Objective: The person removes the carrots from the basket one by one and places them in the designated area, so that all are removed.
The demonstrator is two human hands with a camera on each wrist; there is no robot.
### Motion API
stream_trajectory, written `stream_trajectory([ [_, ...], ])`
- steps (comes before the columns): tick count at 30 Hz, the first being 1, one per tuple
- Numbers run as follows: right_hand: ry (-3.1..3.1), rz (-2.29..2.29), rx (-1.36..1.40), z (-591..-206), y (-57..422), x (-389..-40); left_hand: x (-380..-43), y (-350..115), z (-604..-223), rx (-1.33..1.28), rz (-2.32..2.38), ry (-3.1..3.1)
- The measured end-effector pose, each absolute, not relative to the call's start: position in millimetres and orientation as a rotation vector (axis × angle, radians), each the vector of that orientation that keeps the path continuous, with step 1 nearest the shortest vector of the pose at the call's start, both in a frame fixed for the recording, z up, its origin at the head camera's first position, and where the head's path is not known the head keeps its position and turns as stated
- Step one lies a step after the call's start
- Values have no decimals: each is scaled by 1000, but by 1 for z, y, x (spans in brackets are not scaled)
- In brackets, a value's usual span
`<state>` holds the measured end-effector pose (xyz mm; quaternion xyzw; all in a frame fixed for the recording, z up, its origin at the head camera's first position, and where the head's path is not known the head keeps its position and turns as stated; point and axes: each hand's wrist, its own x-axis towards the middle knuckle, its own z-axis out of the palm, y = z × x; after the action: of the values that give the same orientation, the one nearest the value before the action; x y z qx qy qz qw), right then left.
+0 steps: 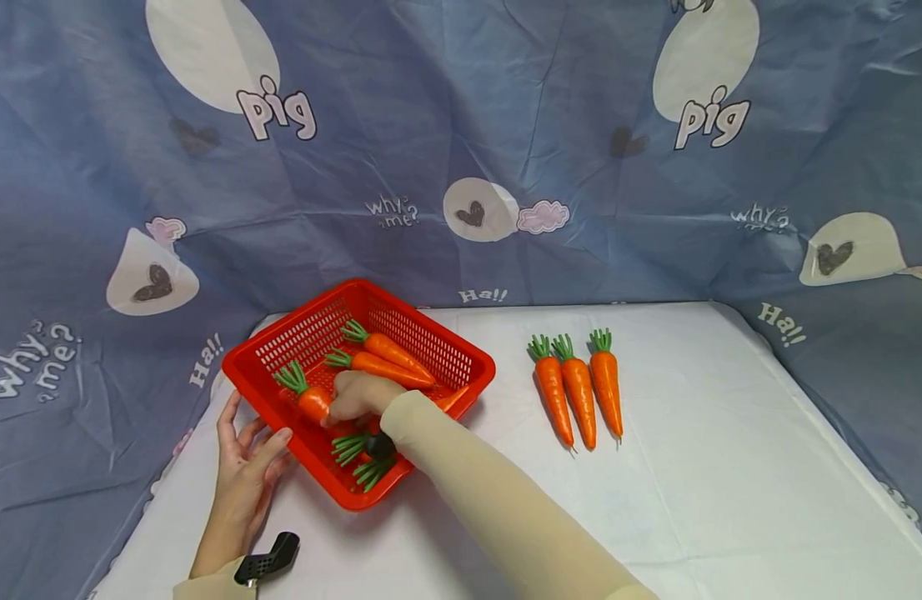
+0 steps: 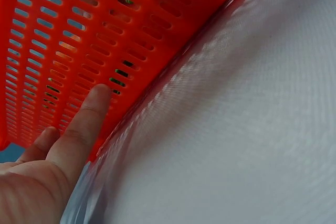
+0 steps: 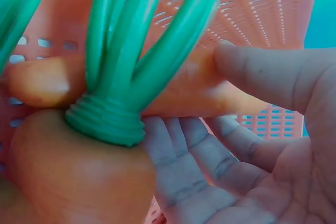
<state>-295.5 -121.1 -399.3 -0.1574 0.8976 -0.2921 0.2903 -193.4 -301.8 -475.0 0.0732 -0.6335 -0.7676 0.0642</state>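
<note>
A red plastic basket [image 1: 311, 458] with slotted walls stands tilted in angle on the left of the table, holding several orange carrots with green tops. Inside it, my right hand [image 1: 363, 394] grips a carrot [image 1: 313, 405]; the right wrist view shows the thumb over that carrot [image 3: 191, 82] and the fingers below. Another carrot [image 3: 79, 171] fills the foreground there. Two carrots, one at the back [image 1: 397, 352], lie behind the hand, and green tops [image 1: 348, 448] poke out below the wrist. My left hand [image 1: 243, 471] touches the basket's outer left wall with extended fingers [image 2: 86, 121].
To the right of the basket, three carrots [image 1: 578, 392] lie side by side on the white tablecloth [image 1: 694, 467], tops pointing away. A blue printed curtain [image 1: 401, 125] hangs behind and around the table. Black wrist straps sit on both arms.
</note>
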Motion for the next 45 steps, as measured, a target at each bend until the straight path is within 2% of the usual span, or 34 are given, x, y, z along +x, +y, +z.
stream_trajectory([
  [45,2493,-1183,-636,-359,-106,-300,-194,-303,-477,221,-2298,-1911],
])
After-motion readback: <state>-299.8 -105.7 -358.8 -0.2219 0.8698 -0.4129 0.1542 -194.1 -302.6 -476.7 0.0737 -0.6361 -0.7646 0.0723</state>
